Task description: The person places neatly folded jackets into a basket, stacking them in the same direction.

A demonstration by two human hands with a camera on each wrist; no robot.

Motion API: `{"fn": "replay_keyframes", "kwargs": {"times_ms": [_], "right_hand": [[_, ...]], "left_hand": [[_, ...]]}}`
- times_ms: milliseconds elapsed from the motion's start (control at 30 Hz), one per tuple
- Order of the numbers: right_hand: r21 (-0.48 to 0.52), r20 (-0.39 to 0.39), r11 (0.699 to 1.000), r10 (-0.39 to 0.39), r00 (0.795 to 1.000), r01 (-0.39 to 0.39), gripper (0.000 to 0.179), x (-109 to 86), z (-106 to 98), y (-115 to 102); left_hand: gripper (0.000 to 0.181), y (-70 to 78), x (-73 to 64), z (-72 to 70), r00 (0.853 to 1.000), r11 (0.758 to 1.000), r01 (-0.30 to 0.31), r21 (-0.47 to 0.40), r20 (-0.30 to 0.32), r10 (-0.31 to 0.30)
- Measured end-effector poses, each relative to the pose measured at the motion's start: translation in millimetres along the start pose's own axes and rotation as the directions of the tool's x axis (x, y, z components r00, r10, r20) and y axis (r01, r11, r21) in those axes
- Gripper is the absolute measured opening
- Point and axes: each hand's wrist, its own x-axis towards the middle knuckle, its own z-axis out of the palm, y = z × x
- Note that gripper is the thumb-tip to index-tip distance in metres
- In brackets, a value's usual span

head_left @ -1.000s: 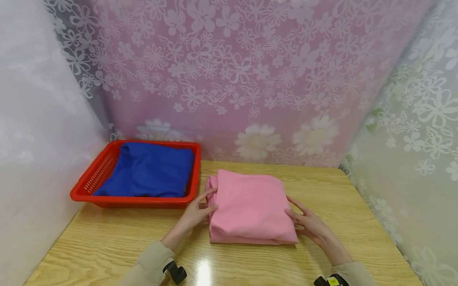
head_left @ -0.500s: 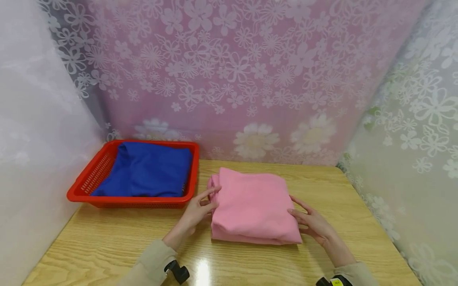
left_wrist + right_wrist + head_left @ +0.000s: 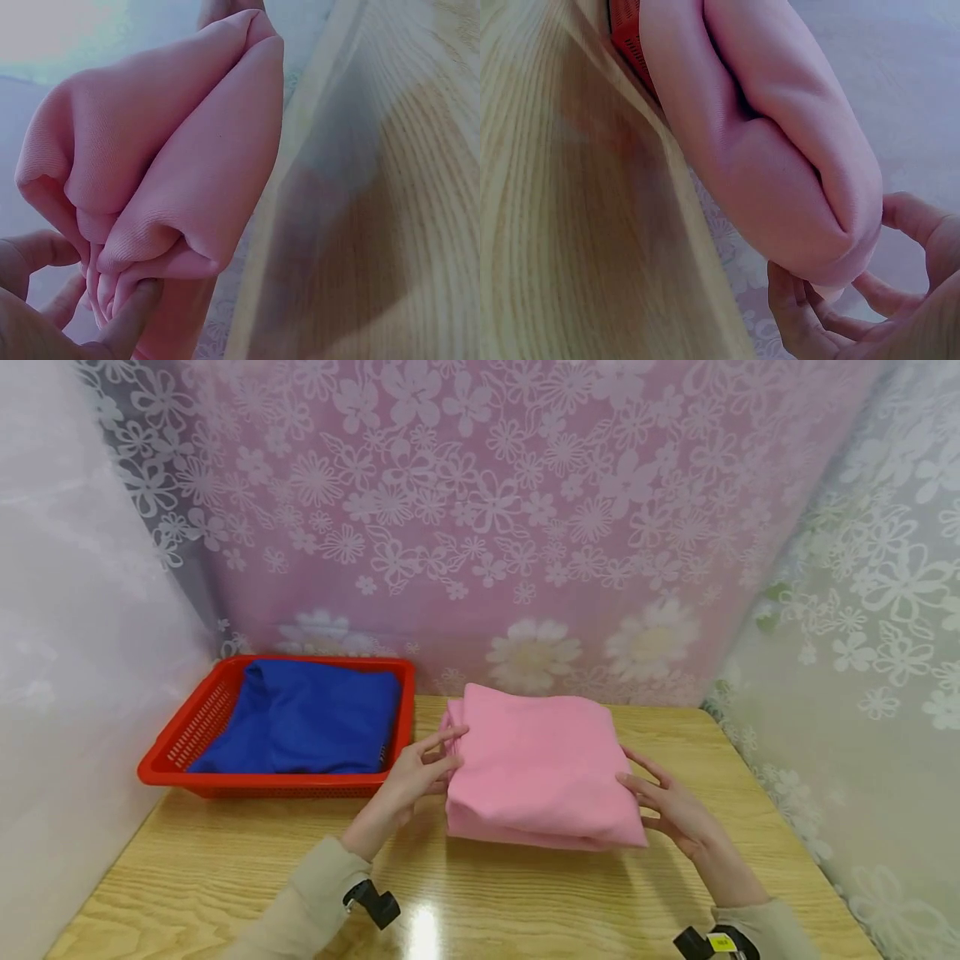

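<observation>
A thick folded pink cloth [image 3: 543, 764] is held level between the two hands, raised above the wooden table. My left hand [image 3: 408, 781] grips its left side, where the stacked fold edges show; in the left wrist view the fingers [image 3: 135, 319] curl around those layers. On the opposite side my right hand [image 3: 675, 810] grips the rounded folded edge, with fingers [image 3: 784, 304] beneath and thumb side above in the right wrist view. Both wrist views show a gap and a shadow between the cloth and the tabletop.
A red plastic basket [image 3: 153, 764] with slotted walls stands at the back left of the wooden table [image 3: 525, 902]. A folded blue cloth [image 3: 315, 718] lies in it. A flowered pink curtain [image 3: 487, 527] hangs behind, with pale sheets along both sides.
Both hands have lifted the pink cloth off the tabletop and moved it slightly away and to the right. The basket and blue cloth stay in place.
</observation>
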Motion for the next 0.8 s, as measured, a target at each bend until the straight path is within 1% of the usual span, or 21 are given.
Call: {"fn": "replay_keyframes", "kwargs": {"times_ms": [133, 200, 333, 433, 533, 633, 733, 800], "right_hand": [[0.004, 0.000, 1.000, -0.003, 1.000, 0.003, 0.073, 1.4, 3.3, -8.3], [0.004, 0.013, 1.000, -0.014, 1.000, 0.014, 0.073, 3.6, 6.1, -13.2], [0.006, 0.028, 0.999, -0.035, 0.999, 0.035, 0.073, 10.6, 16.0, -25.8], [0.015, 0.035, 0.999, -0.048, 0.998, 0.048, 0.072, 15.8, 25.3, -36.8], [0.026, 0.051, 0.997, -0.072, 0.996, 0.071, 0.071, 21.2, 36.7, -48.9], [0.047, 0.063, 0.994, -0.098, 0.993, 0.095, 0.071, 28.2, 52.6, -62.3], [0.077, 0.063, 0.991, -0.118, 0.991, 0.113, 0.069, 36.8, 73.9, -75.3], [0.107, 0.066, 0.986, -0.134, 0.989, 0.127, 0.068, 43.5, 90.9, -82.9]], "left_hand": [[0.049, 8.6, -1.8, -5.1, 1.000, 1.000, -0.001, 0.003, 0.011, 0.001], [0.050, 13.0, -3.2, -9.4, 1.000, 1.000, -0.003, 0.010, 0.010, 0.003], [0.050, 24.3, -6.3, -21.5, 1.000, 0.999, -0.023, 0.040, -0.005, 0.023], [0.052, 36.5, -9.7, -33.1, 0.999, 0.997, -0.040, 0.073, -0.006, 0.041], [0.053, 51.3, -14.1, -48.0, 0.999, 0.993, -0.055, 0.103, 0.002, 0.055], [0.054, 66.1, -17.9, -66.8, 0.998, 0.991, -0.060, 0.123, 0.002, 0.060], [0.054, 79.1, -21.8, -89.2, 0.998, 0.989, -0.056, 0.140, -0.017, 0.059], [0.055, 86.9, -23.9, -105.8, 0.998, 0.988, -0.047, 0.146, -0.041, 0.054]]}}
